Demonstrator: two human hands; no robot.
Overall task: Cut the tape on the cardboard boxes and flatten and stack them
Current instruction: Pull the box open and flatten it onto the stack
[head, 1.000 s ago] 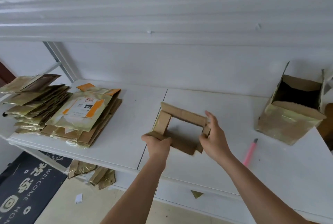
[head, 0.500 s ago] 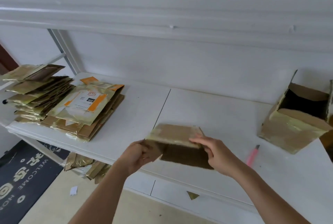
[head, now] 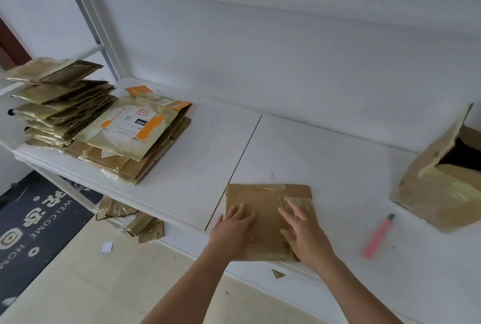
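Observation:
A flattened brown cardboard box [head: 263, 198] with shiny tape lies on the white table [head: 325, 162] near its front edge. My left hand [head: 233, 230] rests flat on the box's left part, fingers spread. My right hand [head: 304, 232] presses flat on its right part over the tape. A pink utility knife [head: 377, 236] lies on the table to the right of my hands. An opened, still-upright cardboard box [head: 442, 193] stands at the far right. Two stacks of flattened boxes [head: 125, 136] sit at the table's left end.
Cardboard and tape scraps [head: 130, 219] lie on the floor under the table's left side. A dark welcome mat [head: 33, 222] covers the floor at the left. A white wall runs behind the table, with a shelf ledge above.
The box was an open frame held up in both hands; it has been folded flat and laid on the table, and both hands now press down on it.

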